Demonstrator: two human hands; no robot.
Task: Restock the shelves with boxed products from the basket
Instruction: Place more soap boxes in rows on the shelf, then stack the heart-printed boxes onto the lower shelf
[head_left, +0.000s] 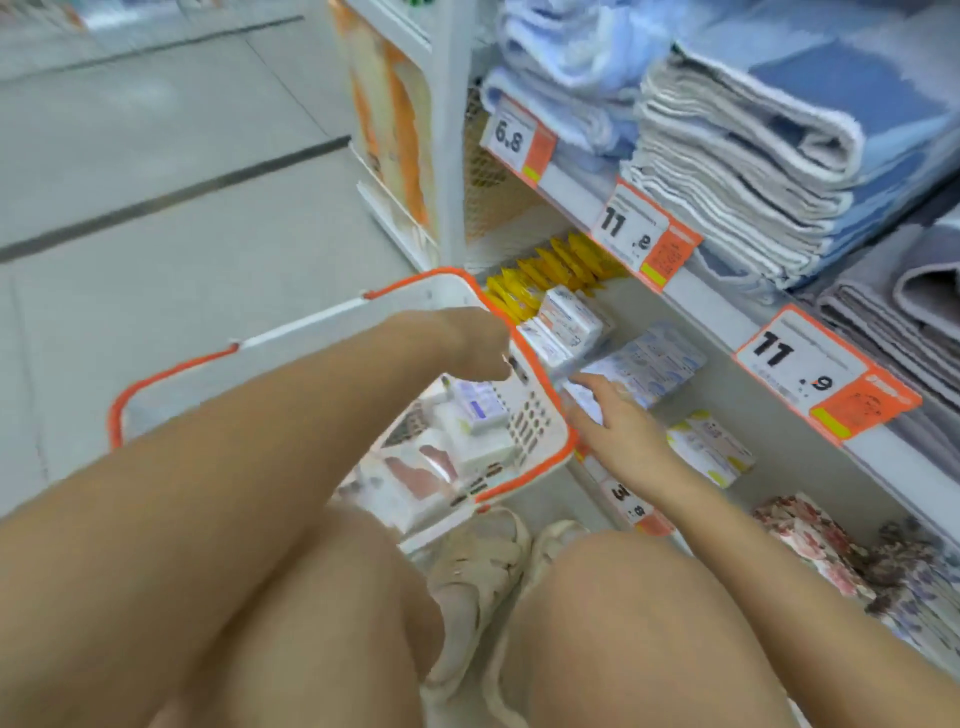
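Observation:
A white basket with an orange rim (540, 410) stands on the floor in front of my knees, with several small white boxes (480, 410) inside. My left hand (467, 340) reaches over the rim into the basket, its fingers curled and hidden from view. My right hand (610, 415) stretches onto the low shelf (779, 431), its fingers laid on a pale blue-and-white box (649, 366) lying there. More white boxes (569, 319) are stacked on the same shelf further left, and a yellow-edged box (709, 449) lies to the right.
Yellow packets (550, 265) line the back left of the low shelf. Folded towels (753, 145) fill the shelf above, behind orange price tags (826, 376). Floral fabric (841, 551) lies at bottom right. My sandalled feet (478, 577) stand beside the basket; tiled floor (156, 182) stretches left.

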